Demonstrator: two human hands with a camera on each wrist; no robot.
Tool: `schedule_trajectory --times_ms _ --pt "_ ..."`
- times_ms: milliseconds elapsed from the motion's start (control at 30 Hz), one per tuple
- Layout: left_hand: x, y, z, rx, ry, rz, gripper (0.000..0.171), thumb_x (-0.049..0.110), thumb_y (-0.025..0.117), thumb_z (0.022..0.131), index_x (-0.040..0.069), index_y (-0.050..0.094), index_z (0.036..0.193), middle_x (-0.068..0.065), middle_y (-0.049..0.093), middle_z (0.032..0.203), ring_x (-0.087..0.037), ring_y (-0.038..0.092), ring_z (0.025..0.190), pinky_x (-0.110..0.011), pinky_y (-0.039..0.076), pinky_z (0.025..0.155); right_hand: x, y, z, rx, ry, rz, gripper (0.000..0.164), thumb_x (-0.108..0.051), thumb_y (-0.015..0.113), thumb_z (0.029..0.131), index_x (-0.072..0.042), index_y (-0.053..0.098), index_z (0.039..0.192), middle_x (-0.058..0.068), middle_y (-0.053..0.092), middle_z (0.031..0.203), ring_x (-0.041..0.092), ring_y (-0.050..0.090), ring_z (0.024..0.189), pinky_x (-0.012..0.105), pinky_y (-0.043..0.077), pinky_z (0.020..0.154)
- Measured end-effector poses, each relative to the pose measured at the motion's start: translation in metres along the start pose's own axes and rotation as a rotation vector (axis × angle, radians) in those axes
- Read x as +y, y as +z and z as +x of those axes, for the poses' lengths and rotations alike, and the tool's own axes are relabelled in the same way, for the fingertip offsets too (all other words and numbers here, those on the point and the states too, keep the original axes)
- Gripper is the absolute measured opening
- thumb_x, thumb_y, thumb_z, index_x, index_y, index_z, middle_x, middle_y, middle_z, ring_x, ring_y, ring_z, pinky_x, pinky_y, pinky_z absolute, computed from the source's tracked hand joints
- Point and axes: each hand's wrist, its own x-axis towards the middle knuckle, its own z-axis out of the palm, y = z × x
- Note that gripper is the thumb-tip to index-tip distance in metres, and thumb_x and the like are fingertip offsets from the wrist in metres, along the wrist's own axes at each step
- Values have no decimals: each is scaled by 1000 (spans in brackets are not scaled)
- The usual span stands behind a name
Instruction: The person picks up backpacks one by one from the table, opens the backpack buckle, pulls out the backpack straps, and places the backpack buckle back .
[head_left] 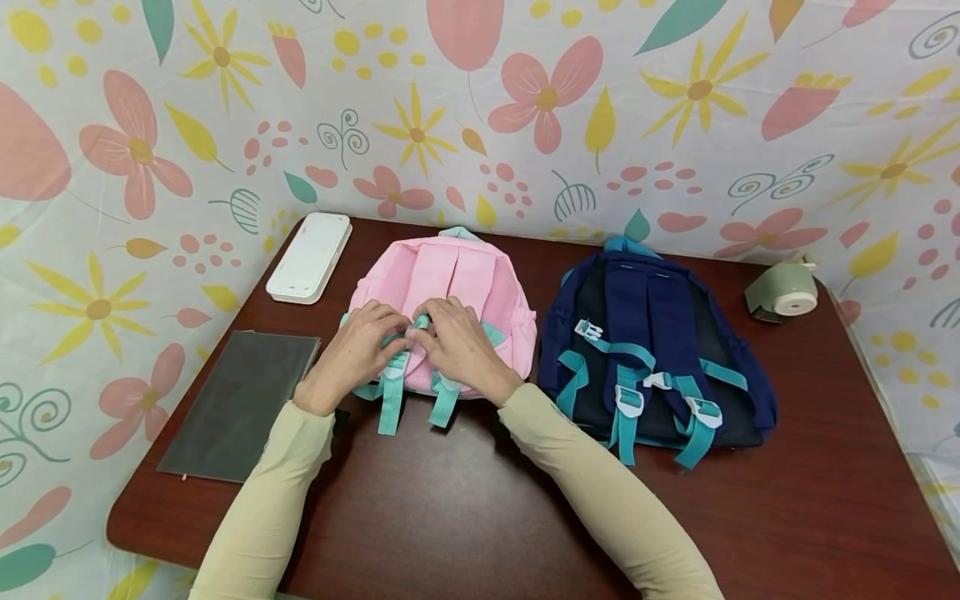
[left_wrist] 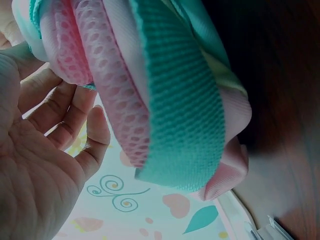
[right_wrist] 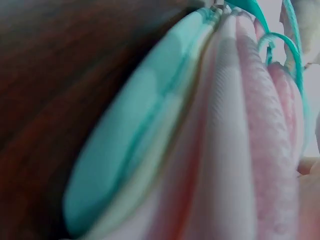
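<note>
A small pink backpack lies on the table with its shoulder straps facing up. Over its lower middle, my left hand and right hand meet, pinching a teal strap between thumbs and fingertips. The fingers partly cover what is on this strap. In the left wrist view, the left hand has its fingers bent beside the pink mesh padding, with a wide teal webbing band in front. The backpack's teal and pink side fills much of the right wrist view.
To the right lies a navy backpack with teal straps and white buckles. A white box and a dark grey flat folder are at the left. A green-grey rounded device stands at the far right, near the patterned cloth.
</note>
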Motion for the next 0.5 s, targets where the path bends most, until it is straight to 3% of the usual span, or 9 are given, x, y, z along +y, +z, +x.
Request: schedule_trajectory --times_ms 133,333,500 --pt "1 0 -1 0 -1 12 22 11 81 99 -2 78 117 -15 77 112 -32 65 109 -53 54 97 -2 -2 1 -15 -3 -23 31 -36 77 102 -11 72 120 9 75 112 28 63 111 49 50 95" --pt "1 0 0 0 -6 11 23 14 79 100 -2 78 117 -15 77 112 -31 65 108 -50 54 96 -2 -1 0 -3 -14 -38 28 -31 73 105 -8 72 120 12 76 122 32 64 119 53 51 98" --pt "1 0 0 5 -4 3 24 13 80 100 -2 78 117 -15 77 111 -31 64 106 -48 55 95 -2 0 -1 18 -22 -30 25 -29 70 107 -7 71 119 13 76 121 33 64 119 53 51 96"
